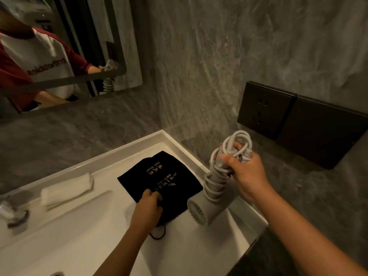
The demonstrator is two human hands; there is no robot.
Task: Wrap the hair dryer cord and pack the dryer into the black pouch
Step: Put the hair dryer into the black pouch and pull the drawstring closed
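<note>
A grey hair dryer (201, 211) hangs head down above the white counter, its cord (237, 144) coiled around the handle and bunched at the top. My right hand (247, 172) grips the handle and the cord bundle. The black pouch (159, 176) with gold lettering lies flat on the counter to the left of the dryer. My left hand (148, 208) pinches the pouch's near edge, where its drawstring (158, 235) loops out on the counter.
A folded white towel (66, 189) lies left of the pouch. A tap (14, 215) stands at the far left by the basin. A black wall socket panel (264, 110) sits behind the dryer. A mirror (59, 52) hangs at upper left.
</note>
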